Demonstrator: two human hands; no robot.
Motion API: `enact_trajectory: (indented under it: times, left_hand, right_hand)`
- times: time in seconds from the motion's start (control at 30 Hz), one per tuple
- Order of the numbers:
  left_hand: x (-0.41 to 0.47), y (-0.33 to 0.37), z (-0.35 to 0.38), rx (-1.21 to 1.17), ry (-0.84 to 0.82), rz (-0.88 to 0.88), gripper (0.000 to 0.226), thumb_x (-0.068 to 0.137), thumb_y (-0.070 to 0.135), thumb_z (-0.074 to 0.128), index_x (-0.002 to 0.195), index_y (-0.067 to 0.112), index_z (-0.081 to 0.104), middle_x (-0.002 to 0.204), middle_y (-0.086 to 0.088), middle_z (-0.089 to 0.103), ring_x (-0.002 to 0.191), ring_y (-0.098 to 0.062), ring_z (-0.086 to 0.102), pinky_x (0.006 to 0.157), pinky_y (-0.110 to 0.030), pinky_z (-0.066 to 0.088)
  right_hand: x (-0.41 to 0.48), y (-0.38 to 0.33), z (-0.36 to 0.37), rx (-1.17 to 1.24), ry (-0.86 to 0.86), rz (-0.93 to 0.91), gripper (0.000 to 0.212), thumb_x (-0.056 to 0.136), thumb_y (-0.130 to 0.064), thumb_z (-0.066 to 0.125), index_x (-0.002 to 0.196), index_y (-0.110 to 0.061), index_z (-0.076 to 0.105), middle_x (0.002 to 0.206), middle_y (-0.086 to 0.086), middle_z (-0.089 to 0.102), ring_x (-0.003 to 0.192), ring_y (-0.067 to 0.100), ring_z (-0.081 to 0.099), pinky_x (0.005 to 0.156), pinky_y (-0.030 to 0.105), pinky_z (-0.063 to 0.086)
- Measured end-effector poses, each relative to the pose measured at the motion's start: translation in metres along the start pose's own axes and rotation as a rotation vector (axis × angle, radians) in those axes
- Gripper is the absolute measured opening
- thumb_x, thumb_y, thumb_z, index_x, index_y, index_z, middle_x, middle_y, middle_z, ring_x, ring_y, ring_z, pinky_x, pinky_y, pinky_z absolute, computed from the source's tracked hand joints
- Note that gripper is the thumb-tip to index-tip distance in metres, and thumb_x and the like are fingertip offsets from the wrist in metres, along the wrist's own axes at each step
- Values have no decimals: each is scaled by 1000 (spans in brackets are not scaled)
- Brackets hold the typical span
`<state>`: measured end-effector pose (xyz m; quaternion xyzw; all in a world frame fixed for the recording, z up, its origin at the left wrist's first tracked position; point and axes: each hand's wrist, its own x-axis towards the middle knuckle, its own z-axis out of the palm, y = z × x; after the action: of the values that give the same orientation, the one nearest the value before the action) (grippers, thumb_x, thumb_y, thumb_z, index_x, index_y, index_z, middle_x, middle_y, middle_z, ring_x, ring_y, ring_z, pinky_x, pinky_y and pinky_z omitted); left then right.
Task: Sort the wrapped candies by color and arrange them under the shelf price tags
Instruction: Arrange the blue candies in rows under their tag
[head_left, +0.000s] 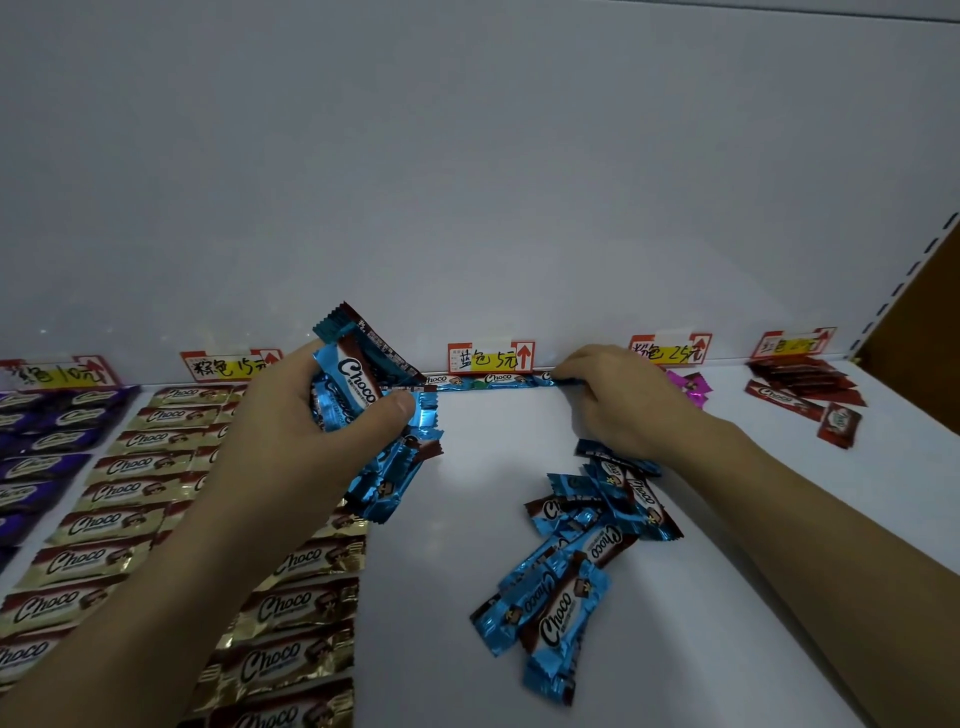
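The blue candies (561, 587) lie heaped mid-shelf (457, 519); my left hand (291, 431) grips a bunch (358, 379), my right hand (618, 400) pinches 1 blue candy (563, 383) at the shelf's back edge under the blue tag (491, 358). Gold rows (130, 467) and purple rows (36, 415) look finished; blue, pink candies (688, 387) and red candies (800, 382) remain.

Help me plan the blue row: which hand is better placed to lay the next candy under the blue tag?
Probably the right hand: its fingers touch the blue row by the blue tag, and the loose blue pile lies near its wrist. The left hand grips a bunch of blue candies.
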<state>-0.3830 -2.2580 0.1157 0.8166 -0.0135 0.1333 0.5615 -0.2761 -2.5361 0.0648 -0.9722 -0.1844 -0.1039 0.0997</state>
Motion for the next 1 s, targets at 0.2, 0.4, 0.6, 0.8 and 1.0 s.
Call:
enact_trajectory:
  times: [0.2,0.4,0.6,0.8,1.0]
  left_hand:
    - [0,-1,0,-11,-7,7,16,82,30,74,87,28,58,80,7,70,74,-4,71,50,-17,55]
    - [-5,4,4,-193,50,-16,26,75,37,72,93,21,61,80,11,73,75,-7,73,52,-18,56]
    - [-10,5,13,-302,97,-55,15,85,22,73,92,16,61,74,9,73,71,-9,73,51,-16,54]
    - [-9,3,12,-412,94,-185,20,86,24,72,100,15,61,85,2,75,80,-18,76,64,-35,62]
    - [-6,3,13,-425,15,-283,21,88,24,72,103,15,60,84,-3,76,75,-21,76,57,-34,60]
  right_hand:
    - [-2,-3,-11,24,28,11,34,96,-10,53,125,-17,69,123,2,67,112,23,60,97,40,51]
    - [-25,-82,-68,788,50,34,17,101,-22,56,114,-22,67,102,-7,72,87,5,68,72,24,54]
    - [-32,-134,-61,1162,-100,63,19,93,-13,68,112,-8,66,87,13,74,63,10,65,61,25,55]
    - [-34,-125,-59,1359,-107,235,22,87,-4,73,108,-4,69,88,15,76,67,16,69,66,24,58]
    - [-40,-126,-62,1348,-81,232,21,86,2,71,107,-5,71,87,12,77,80,25,74,71,28,61]
